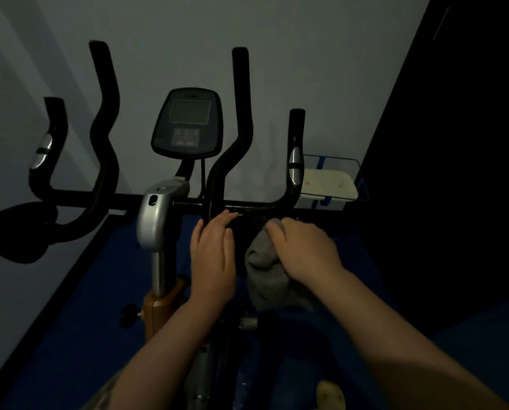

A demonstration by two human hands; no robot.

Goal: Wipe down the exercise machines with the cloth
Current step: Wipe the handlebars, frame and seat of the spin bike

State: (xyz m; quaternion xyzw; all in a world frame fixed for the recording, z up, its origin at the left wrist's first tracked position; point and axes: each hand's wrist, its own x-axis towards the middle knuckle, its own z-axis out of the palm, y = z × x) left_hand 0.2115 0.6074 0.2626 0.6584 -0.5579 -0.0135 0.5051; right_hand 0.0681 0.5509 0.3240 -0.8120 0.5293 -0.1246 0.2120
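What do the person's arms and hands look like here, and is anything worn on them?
Both forearms are bare down to the bottom of the picture, with no sleeve showing. The left hand and the right hand wear no gloves, and no ring, watch or bracelet shows. Fingernails look short and unpainted, though the light is dim. No markings are visible.

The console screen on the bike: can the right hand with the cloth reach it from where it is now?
Probably yes. The right hand holds the grey cloth at the crossbar, below the console screen. Only the curved inner handlebar rises between them, and the hand could pass in front of it.
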